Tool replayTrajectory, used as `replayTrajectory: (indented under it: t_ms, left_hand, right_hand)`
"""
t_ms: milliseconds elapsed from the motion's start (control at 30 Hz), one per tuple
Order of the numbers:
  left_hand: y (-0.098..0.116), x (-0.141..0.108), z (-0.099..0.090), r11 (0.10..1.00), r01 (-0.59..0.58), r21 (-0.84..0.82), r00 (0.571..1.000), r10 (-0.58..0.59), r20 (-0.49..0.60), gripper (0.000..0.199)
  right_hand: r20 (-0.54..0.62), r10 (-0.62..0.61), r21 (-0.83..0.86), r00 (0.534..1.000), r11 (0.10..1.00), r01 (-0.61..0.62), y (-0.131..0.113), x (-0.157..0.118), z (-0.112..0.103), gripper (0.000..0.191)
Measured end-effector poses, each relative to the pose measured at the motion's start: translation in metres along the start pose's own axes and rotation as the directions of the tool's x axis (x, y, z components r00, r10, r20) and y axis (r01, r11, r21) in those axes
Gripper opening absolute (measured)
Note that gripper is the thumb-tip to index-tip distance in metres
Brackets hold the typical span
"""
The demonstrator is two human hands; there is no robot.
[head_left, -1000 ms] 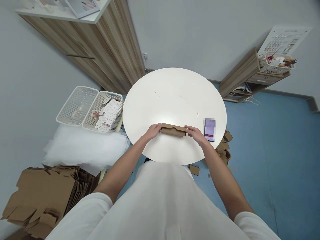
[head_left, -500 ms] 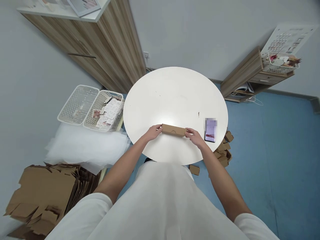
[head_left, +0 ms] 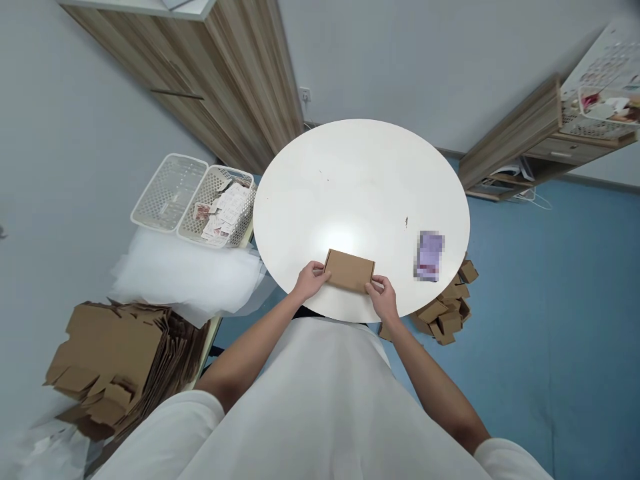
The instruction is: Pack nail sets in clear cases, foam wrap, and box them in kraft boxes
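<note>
A small closed brown cardboard box (head_left: 351, 270) is at the near side of the round white table (head_left: 360, 173), its broad flat face turned up toward me. My left hand (head_left: 310, 279) grips its left end, thumb on the near left corner. At the opposite end, my right hand (head_left: 383, 294) pinches the near right corner between thumb and fingers. Whether the box's underside touches the table I cannot tell. A phone (head_left: 429, 257), its screen blurred out, lies on the table to the right of my right hand.
Left of the table are two white baskets (head_left: 193, 230), one holding printed cards, with translucent white sheets (head_left: 185, 273) and a stack of flattened cardboard (head_left: 110, 350) nearer me. Several small boxes (head_left: 447, 310) are piled on the floor at right. A wooden cabinet (head_left: 235, 73) stands behind.
The box has turned from showing its narrow front side with the tab to showing its broad face. Both hands have come slightly nearer to me with it, and the view has shifted.
</note>
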State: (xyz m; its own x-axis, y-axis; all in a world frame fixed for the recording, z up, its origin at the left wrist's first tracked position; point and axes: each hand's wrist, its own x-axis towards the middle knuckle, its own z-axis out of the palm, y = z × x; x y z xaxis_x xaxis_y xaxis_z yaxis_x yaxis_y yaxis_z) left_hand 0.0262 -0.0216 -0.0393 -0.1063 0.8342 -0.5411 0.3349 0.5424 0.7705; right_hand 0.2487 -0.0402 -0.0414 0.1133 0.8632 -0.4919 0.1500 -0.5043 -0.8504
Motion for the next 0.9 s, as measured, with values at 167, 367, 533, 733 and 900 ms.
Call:
replayTrajectory:
  t_ms: [167,367,533,733,900]
  left_hand:
    - [-0.011,0.001,0.003,0.986,-0.041,0.163,0.999,0.038,0.017,0.048]
    - [-0.009,0.011,0.0,0.924,-0.159,0.347,0.985,0.123,0.123,0.058]
    - [-0.006,0.015,0.002,0.888,-0.219,0.404,0.971,0.16,0.176,0.062]
    - [-0.004,0.009,0.013,0.892,-0.266,0.365,0.959,0.208,0.19,0.06]
    - [0.011,-0.008,0.058,0.895,-0.344,0.284,0.93,0.283,0.233,0.067]
  right_hand:
    - [-0.083,0.024,-0.116,0.996,0.993,-0.033,0.015,-0.003,0.01,0.059]
    - [-0.156,0.025,-0.269,0.988,0.961,-0.067,0.021,-0.003,0.016,0.059]
    - [-0.148,0.026,-0.29,0.989,0.954,-0.069,0.022,-0.012,0.027,0.055]
    - [-0.149,0.02,-0.181,0.989,0.982,-0.047,0.024,-0.022,0.02,0.054]
    - [-0.314,0.033,-0.164,0.949,0.983,-0.088,0.034,-0.039,-0.023,0.06]
